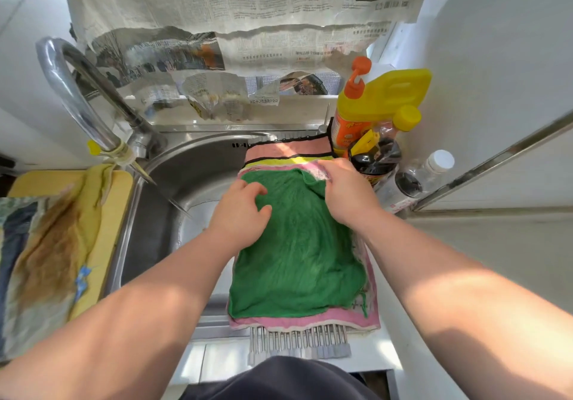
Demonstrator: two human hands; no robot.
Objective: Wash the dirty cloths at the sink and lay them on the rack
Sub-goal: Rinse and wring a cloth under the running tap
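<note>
Right grip (347, 195) pinches green cloth (294, 260) corner beside bottles (376, 164).

1. The newspaper (248, 3) hanging across the top is showing headlines and columns of small print, but the characters are coming out too blurred to read.
2. The orange bottle (345, 130) is carrying a label with yellow signs, which are not readable.
3. The clear bottle (412, 179) is showing small red print low on its side, which is also too small to read.

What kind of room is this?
Probably a home kitchen: a stainless steel sink with a curved chrome tap, an orange pump bottle, and a green cloth laid on a metal rod rack.
</note>
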